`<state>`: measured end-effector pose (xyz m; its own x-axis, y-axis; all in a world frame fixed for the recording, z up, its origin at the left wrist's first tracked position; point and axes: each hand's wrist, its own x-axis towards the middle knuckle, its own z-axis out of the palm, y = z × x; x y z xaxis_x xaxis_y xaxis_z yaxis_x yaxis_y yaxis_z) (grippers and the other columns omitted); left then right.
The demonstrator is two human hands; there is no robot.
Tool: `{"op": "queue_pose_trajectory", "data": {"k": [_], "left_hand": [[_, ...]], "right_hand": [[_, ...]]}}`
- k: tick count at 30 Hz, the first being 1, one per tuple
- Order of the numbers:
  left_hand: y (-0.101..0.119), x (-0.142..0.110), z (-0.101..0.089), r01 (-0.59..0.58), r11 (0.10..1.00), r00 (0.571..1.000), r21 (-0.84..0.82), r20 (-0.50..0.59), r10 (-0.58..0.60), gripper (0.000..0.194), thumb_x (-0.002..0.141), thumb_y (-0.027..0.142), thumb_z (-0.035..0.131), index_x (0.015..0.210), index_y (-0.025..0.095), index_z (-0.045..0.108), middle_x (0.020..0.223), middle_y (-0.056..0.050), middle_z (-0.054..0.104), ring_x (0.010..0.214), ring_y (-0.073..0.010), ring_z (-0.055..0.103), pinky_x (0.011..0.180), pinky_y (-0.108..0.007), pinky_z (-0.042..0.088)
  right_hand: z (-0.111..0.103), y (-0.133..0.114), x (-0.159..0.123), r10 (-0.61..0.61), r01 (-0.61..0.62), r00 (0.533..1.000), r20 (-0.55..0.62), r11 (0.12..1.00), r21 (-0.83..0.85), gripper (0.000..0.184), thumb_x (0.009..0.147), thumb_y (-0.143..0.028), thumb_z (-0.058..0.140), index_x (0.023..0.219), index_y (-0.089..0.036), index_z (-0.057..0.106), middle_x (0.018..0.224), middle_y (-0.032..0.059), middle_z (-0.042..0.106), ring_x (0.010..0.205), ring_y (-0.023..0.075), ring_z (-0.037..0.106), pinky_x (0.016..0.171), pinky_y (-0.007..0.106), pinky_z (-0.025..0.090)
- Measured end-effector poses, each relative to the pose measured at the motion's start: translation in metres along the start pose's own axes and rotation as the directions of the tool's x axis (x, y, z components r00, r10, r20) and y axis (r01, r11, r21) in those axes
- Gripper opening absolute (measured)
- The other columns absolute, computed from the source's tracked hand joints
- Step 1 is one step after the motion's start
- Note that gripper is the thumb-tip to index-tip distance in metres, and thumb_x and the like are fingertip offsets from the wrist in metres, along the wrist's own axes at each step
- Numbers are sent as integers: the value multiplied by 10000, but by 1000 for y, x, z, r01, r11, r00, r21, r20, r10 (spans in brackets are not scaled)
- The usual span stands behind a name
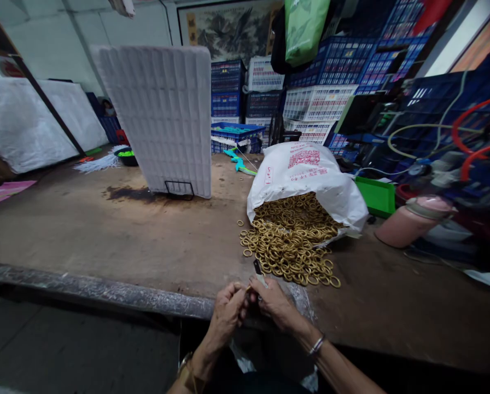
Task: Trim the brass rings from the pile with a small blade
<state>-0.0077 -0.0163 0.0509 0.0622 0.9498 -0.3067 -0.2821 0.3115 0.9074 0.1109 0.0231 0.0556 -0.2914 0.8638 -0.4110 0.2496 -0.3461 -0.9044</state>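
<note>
At the table's front edge my left hand (228,312) is closed, pinching a gold-coloured ring (248,288) between thumb and fingers. Close against it, my right hand (275,303) is closed around a slim knife-like tool (257,267), whose black end sticks up past the fingers. The part of the tool nearest the ring is hidden by my fingers. Just beyond both hands, a heap of gold-coloured rings (294,249) spills from the mouth of a white sack (298,164) lying on its side. A few rings lie loose at the heap's left edge.
On the wooden table (64,230) a tall white ribbed panel (167,115) stands in a black wire holder. A pink bottle (413,221) and a green tray (376,197) are right of the sack. Stacked crates (321,103) fill the back. A black bowl (127,157) sits far left.
</note>
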Motion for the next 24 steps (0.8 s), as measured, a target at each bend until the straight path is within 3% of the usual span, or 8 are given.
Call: {"op": "queue_pose_trajectory", "data": {"k": [5, 11, 20, 24], "left_hand": [[-6, 1, -1, 7, 998, 999, -65, 53, -4, 304, 736, 451, 524, 712, 150, 495, 541, 62, 430, 361, -15, 313, 345, -142, 189], [-10, 5, 1, -9, 999, 1000, -31, -22, 8, 313, 710, 462, 544, 652, 175, 433, 490, 77, 415, 347, -24, 318, 341, -143, 208], [0, -1, 3, 30, 1000, 999, 7, -32, -30, 326, 687, 476, 563, 681, 156, 503, 499, 71, 428, 361, -20, 310, 362, -151, 214], [-4, 0, 1, 12, 1000, 1000, 2, -13, -12, 313, 711, 463, 545, 692, 153, 507, 519, 68, 428, 367, -19, 312, 359, -151, 201]], "right_hand": [[0, 0, -1, -45, 43, 998, -44, 998, -44, 337, 767, -451, 372, 581, -180, 447, 450, -51, 420, 376, 61, 294, 370, 196, 210], [-1, -4, 1, -222, 201, 971, -89, 959, -198, 235, 709, -389, 468, 613, -175, 483, 519, -52, 452, 506, 80, 377, 464, 188, 306], [-2, 1, 3, -192, 182, 981, -23, 957, -227, 362, 774, -386, 357, 532, -166, 511, 493, -6, 528, 484, 101, 443, 491, 208, 341], [-4, 2, 5, -211, 180, 975, -72, 935, -307, 393, 789, -400, 328, 527, -169, 509, 474, -12, 510, 458, 102, 440, 476, 206, 336]]}}
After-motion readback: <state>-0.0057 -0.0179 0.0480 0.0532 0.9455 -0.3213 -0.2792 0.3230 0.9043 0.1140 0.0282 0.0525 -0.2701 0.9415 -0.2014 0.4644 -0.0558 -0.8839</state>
